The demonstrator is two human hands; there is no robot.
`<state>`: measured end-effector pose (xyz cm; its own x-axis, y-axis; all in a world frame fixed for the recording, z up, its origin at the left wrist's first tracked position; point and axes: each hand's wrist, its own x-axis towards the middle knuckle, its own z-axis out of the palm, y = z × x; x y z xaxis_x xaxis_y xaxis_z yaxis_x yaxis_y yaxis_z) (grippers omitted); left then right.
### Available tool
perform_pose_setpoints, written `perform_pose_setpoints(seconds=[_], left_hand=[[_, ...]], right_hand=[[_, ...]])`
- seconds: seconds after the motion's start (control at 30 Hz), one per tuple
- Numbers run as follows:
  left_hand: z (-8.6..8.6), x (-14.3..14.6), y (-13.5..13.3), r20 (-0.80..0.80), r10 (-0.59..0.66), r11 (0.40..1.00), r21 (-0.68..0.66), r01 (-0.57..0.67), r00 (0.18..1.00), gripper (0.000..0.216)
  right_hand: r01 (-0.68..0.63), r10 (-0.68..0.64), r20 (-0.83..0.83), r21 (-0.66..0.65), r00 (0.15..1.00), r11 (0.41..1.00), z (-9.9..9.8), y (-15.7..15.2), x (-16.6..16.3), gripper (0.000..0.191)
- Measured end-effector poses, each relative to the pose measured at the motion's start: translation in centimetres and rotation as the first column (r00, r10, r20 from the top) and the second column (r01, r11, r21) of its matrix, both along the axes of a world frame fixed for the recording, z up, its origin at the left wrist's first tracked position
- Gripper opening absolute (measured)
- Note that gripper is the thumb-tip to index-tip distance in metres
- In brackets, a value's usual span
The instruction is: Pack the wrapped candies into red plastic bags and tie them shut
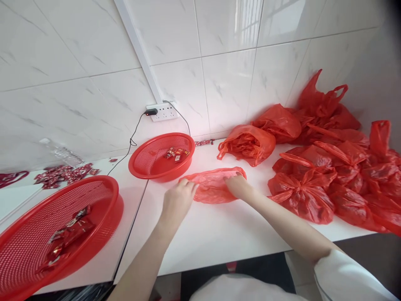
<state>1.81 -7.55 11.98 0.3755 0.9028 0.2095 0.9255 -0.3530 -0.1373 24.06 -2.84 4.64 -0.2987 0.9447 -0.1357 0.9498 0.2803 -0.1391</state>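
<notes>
Plastic bag (pixel 213 191), thin and red, lies spread on the tabletop (pixel 194 236) between both hands; it looks light, limp and slippery, best taken by its rim. The left hand (pixel 179 197) pinches the near-left edge in its fingers; the right hand's (pixel 238 186) fingers are tucked inside, grip unclear. A basket (pixel 147 161) and bunched red bags (pixel 302 198) limit sideways room.
</notes>
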Motion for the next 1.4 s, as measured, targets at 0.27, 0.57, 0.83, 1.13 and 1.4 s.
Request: perform_pose_setpoints(seconds=[0.27,0.57,0.83,1.13,1.4], left_hand=[[-6.5,2.1,2.7,0.080,-0.190,0.943,-0.263,0.205,0.979,0.052],[-8.1,-3.3,5.3,0.295,-0.122,0.727,-0.623,0.287,0.948,0.088],[-7.1,-1.0,3.8,0.374,-0.198,0.926,-0.231,0.298,0.906,0.030],[-12.6,-1.6,5.0,0.559,-0.168,0.872,-0.300,0.387,0.812,0.068],[-11.9,-2.5,6.5,0.940,0.240,0.799,-0.332,0.502,0.241,0.067]], right_hand=[[-0.327,0.323,0.070,0.040,0.944,0.944,-0.3,-0.5,-0.9,0.025],[-0.342,0.333,-0.370,0.042,0.867,0.939,-0.8,0.2,4.0,0.063],[-0.172,0.320,-0.292,0.437,0.901,0.883,-1.8,-0.4,-1.3,0.022],[-0.398,0.447,-0.274,0.216,0.851,0.891,-6.0,0.3,-1.4,0.095],[-0.430,0.451,-0.336,0.138,0.827,0.892,-6.3,1.4,-0.2,0.093]])
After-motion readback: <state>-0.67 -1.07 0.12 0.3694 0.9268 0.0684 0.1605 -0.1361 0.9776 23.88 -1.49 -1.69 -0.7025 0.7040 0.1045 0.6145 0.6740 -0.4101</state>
